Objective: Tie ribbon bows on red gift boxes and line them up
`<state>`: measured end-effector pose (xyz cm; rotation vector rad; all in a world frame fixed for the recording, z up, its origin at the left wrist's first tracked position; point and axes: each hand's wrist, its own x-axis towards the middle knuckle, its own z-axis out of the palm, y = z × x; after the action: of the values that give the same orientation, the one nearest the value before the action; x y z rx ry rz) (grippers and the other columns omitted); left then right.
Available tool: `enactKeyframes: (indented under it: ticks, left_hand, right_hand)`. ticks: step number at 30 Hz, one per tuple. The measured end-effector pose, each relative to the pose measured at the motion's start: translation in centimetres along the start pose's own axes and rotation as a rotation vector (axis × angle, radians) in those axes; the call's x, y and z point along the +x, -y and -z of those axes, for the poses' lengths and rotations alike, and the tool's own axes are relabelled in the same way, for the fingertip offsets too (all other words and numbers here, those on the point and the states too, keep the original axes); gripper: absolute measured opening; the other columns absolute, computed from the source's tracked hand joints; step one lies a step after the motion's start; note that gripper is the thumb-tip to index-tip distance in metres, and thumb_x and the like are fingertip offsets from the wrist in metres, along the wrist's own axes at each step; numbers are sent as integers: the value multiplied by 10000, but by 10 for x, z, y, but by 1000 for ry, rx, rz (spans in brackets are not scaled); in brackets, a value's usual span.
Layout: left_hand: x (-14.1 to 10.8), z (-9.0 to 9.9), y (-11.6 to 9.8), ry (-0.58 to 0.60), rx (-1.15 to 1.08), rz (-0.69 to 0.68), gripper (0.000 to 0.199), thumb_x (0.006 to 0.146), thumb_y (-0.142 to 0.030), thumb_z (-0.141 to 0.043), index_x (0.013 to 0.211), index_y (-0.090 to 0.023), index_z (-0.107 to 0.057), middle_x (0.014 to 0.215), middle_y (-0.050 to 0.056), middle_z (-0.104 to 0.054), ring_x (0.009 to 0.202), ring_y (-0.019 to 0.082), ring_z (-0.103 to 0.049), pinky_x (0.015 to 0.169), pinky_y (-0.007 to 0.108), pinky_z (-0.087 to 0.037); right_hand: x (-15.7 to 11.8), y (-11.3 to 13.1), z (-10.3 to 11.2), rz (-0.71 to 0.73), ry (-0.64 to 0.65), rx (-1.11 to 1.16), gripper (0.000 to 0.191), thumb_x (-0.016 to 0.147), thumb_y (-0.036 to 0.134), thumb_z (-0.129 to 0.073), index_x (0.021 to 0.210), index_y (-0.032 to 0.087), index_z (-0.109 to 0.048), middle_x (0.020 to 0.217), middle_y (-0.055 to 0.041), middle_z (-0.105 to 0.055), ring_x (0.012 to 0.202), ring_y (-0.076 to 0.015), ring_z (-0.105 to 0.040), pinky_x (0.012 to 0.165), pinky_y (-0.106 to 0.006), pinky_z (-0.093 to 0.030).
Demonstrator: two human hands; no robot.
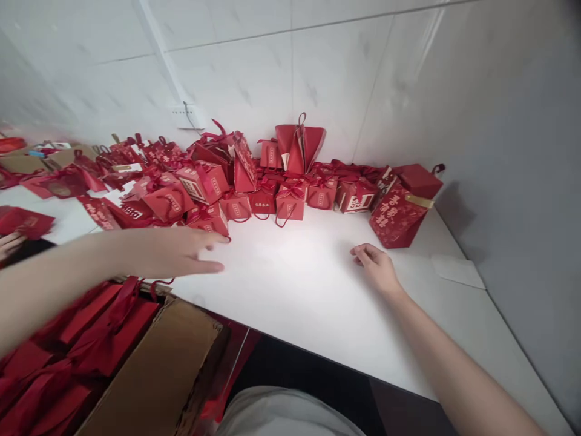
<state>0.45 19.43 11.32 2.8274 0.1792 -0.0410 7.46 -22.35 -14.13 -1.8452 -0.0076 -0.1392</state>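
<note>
My left hand [167, 251] reaches over the table, its fingers stretched out and thumb apart, with nothing held. Just beyond its fingertips is a small red gift box [209, 219] with a cord handle; whether they touch, I cannot tell. My right hand [374, 266] is low over the white tabletop [290, 278], fingers curled in and nothing visible in them. Nearest to it stands a tall red gift box [402, 209] with a gold band and a loop on top. Smaller red boxes with ribbons, such as one with a bow [290, 203], line the back.
A cardboard carton [149, 357] of red ribboned boxes stands below the table's left front edge. More red boxes [149, 151] are piled along the tiled wall. A co-worker's hand [11, 243] is at far left beside a red packet [29, 221]. A grey wall [521, 169] bounds the right.
</note>
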Motion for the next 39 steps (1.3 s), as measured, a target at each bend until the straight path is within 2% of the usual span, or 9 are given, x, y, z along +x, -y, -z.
enactKeyframes:
  ticks: [2, 4, 8, 12, 17, 26, 31, 34, 39]
  left_hand:
    - [17, -33, -41, 444, 158, -270, 690, 510, -570, -862, 1115, -268, -725, 1036, 27, -753, 863, 219, -713, 706, 236, -479]
    - [36, -68, -74, 504, 197, -383, 649, 470, -519, -890, 1061, -288, -752, 925, 39, -758, 781, 236, -706, 620, 249, -435]
    - [100, -138, -114, 432, -24, -487, 447, 434, -408, -917, 822, -242, -771, 649, 17, -688, 545, 192, -592, 552, 264, -371]
    - [159, -208, -135, 127, -222, -475, 177, 726, -368, -736, 803, -209, -724, 726, 34, -687, 657, 189, -596, 628, 271, -390]
    - [178, -262, -133, -78, -422, -399, 244, 896, -364, -514, 953, -194, -680, 794, 39, -687, 706, 172, -602, 673, 269, -419]
    - [184, -279, -120, 32, -531, -457, 262, 827, -452, -601, 828, -208, -699, 677, 3, -684, 641, 159, -594, 610, 253, -405]
    - [191, -282, -119, 30, -636, -429, 337, 845, -493, -556, 859, -180, -678, 659, 12, -668, 578, 144, -570, 580, 249, -425]
    - [191, -282, -118, 7, -679, -414, 325, 836, -491, -578, 848, -183, -678, 633, 1, -651, 515, 131, -539, 553, 252, -433]
    - [184, -273, -115, -306, -704, -297, 317, 891, -477, -516, 923, -182, -627, 790, 46, -652, 703, 180, -610, 728, 309, -505]
  right_hand:
    - [2, -2, 0, 11, -7, 7, 401, 854, 589, -583, 807, 198, -657, 815, -48, -691, 733, -208, -648, 763, -352, -518]
    - [4, -3, 0, 20, -10, 12, 403, 858, 593, -572, 800, 202, -653, 811, -46, -690, 729, -209, -647, 750, -349, -521]
    - [6, -4, -3, 36, -20, 0, 357, 863, 551, -582, 803, 209, -663, 779, -38, -677, 718, -213, -639, 731, -350, -507]
    - [10, -2, -5, 108, -176, -14, 321, 846, 514, -596, 937, 210, -642, 1027, -90, -645, 919, -248, -623, 770, -368, -517]
    - [18, -1, 4, 213, -502, -37, 324, 856, 473, -572, 1049, 218, -522, 1172, -125, -525, 1091, -267, -543, 889, -424, -507]
    - [53, 65, 39, 529, -714, -517, 232, 961, 352, -458, 1157, 237, -510, 1428, -156, -437, 1385, -288, -385, 1141, -518, -286]
    - [131, 110, 89, 229, -667, -837, 444, 913, 303, -554, 1308, 116, -479, 1541, -232, -315, 1451, -400, -243, 1124, -659, -194]
    - [166, 121, 105, -121, -502, -849, 745, 791, 409, -748, 1368, 50, -443, 1456, -314, -395, 1348, -501, -364, 1030, -726, -277]
    - [177, 115, 112, -254, -304, -875, 997, 605, 497, -890, 1385, 49, -460, 1360, -317, -500, 1244, -505, -491, 990, -678, -384]
